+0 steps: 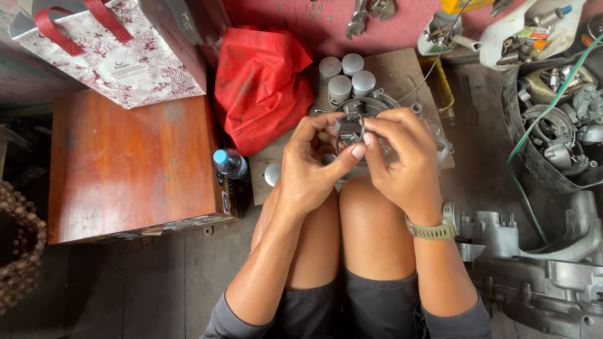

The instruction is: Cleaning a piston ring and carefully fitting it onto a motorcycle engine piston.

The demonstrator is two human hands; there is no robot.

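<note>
A small grey metal part is gripped between both hands, just above the knees and in front of the round engine casing on the board. The left hand is closed on the part from its left side, thumb stretched across beneath it; the right hand is pinched onto it from the right, fingertips curled over the top (a khaki watch is worn on that wrist). What exactly the part is cannot be made out, as it is mostly covered by the fingers. Just behind the casing, four grey cylinders are clustered upright. To the casing's left a red plastic bag is slumped, and beyond it a wooden box is seen, with a blue-capped bottle beside its near corner. Right of the casing, a large grey engine block is laid on the floor.
</note>
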